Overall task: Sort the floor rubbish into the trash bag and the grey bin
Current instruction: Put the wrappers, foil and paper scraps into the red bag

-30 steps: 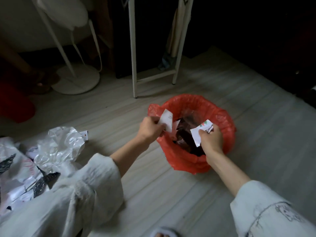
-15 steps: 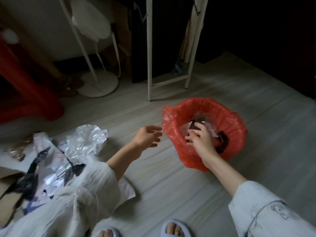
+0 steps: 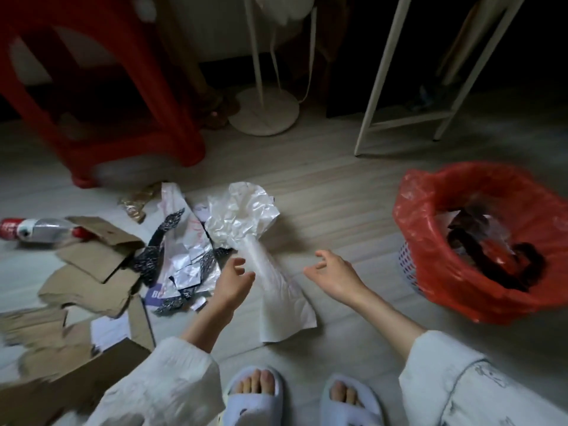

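The white wrapper (image 3: pixel 270 272) is lying on the floor (image 3: pixel 338 204), long axis running 11 to 5 o'clock, between the left hand (image 3: pixel 230 284) and right hand (image 3: pixel 335 275), both hovering with loose, empty grips. The red trash bag (image 3: pixel 430 272) is sitting at 3 o'clock, cut off at the edge.

A purple scrap (image 3: pixel 154 293) in the floor litter carries white letters; only "B" and a partly hidden second character are legible. The crumpled white wrapper (image 3: pixel 196 238) shows faint red script, unreadable. The bottle's red label (image 3: pixel 9 228) is too blurred to read.
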The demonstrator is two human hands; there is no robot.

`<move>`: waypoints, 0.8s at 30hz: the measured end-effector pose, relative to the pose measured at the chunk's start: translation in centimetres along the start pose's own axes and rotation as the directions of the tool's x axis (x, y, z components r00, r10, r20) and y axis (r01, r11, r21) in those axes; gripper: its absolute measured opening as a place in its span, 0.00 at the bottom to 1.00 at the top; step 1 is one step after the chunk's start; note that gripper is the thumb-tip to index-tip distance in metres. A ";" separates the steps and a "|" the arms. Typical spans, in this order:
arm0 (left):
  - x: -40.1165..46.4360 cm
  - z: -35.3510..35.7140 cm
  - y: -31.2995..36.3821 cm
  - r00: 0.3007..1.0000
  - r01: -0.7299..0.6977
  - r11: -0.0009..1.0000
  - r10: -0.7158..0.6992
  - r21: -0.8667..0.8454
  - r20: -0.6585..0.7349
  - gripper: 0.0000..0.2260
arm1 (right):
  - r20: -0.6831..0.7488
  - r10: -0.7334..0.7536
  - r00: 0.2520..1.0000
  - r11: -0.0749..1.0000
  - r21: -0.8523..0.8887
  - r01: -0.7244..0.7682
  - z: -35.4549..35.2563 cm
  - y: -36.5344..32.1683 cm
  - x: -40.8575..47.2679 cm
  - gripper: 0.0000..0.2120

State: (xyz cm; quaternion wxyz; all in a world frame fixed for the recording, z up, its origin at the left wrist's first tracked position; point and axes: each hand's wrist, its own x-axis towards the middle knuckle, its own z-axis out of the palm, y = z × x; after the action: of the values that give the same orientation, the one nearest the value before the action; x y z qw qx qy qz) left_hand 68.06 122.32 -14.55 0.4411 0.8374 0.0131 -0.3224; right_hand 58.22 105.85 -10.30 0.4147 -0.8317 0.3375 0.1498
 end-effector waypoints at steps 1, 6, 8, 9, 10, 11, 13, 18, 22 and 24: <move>0.7 0.1 -0.9 1.000 0.004 1.000 -0.004 0.025 -0.013 0.21 | 0.041 0.016 0.999 1.000 -0.022 -0.015 1.4 0.0 0.7 0.33; 3.3 0.9 -3.7 0.854 -0.475 0.588 0.486 0.655 0.183 0.39 | 0.199 0.021 0.980 0.925 -0.376 0.057 8.7 0.4 2.4 0.52; 5.2 0.6 -4.2 0.747 -0.543 0.239 0.576 0.805 0.332 0.41 | 0.217 0.050 0.975 0.895 -0.443 0.052 9.7 1.3 3.1 0.54; 6.1 0.5 -4.1 0.732 -0.548 0.154 0.565 0.822 0.382 0.39 | 0.217 0.063 0.974 0.898 -0.439 0.040 9.9 1.9 3.5 0.55; 6.8 0.3 -3.6 0.727 -0.555 0.096 0.539 0.826 0.425 0.34 | 0.214 0.066 0.975 0.906 -0.421 0.031 9.8 2.4 3.8 0.55; 7.3 0.3 -3.1 0.724 -0.566 0.062 0.513 0.822 0.460 0.28 | 0.215 0.067 0.974 0.921 -0.389 0.023 9.6 2.8 4.2 0.55; 7.9 0.4 -1.9 0.684 -0.620 0.031 0.510 0.784 0.522 0.19 | 0.220 0.059 0.974 0.954 -0.301 0.010 9.2 3.4 5.0 0.53; 7.9 2.2 -0.3 0.637 -0.727 0.274 0.612 0.630 0.469 0.15 | 0.168 0.054 0.984 0.998 -0.022 -0.051 6.4 5.6 6.0 0.26; 7.3 3.0 -1.4 0.688 -0.678 0.563 0.713 0.472 0.138 0.26 | 0.016 0.178 0.984 0.924 0.341 -0.173 3.6 8.3 5.7 0.15; 6.3 2.9 -1.8 0.858 -0.504 0.835 0.514 0.223 0.014 0.32 | 0.097 0.260 0.961 0.711 0.653 -0.259 2.5 9.3 5.1 0.16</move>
State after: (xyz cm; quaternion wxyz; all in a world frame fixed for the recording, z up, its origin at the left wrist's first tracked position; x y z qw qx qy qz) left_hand 70.99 119.53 -20.51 0.4158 0.8612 -0.2352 -0.1735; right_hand 55.62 101.59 -20.04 0.6558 -0.5758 0.4822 0.0766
